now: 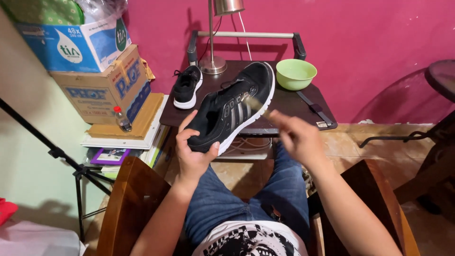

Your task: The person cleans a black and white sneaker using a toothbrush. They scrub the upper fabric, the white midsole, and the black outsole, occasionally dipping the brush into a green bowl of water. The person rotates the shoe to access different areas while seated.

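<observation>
Against the left wall, stacked cardboard boxes [102, 87] sat on a pile of books, with a small bottle [122, 118] beside them and a tripod leg [57, 152] below. Next along, a second black shoe [187, 86] rested on the dark desk [289, 102] near a lamp base [213, 65]. Over the person's lap, the left hand [192, 151] gripped the heel of a black sneaker [234, 106], fingers and thumb wrapped around it, tilting its striped side upward over the desk edge. To its right, the right hand [298, 137] was closed around a thin brush-like stick [258, 106], blurred, its tip touching the sneaker's side. Judging by that, a steady heel grip and short strokes along the stripes would suit best. Farther right sat a green bowl [296, 73].
</observation>
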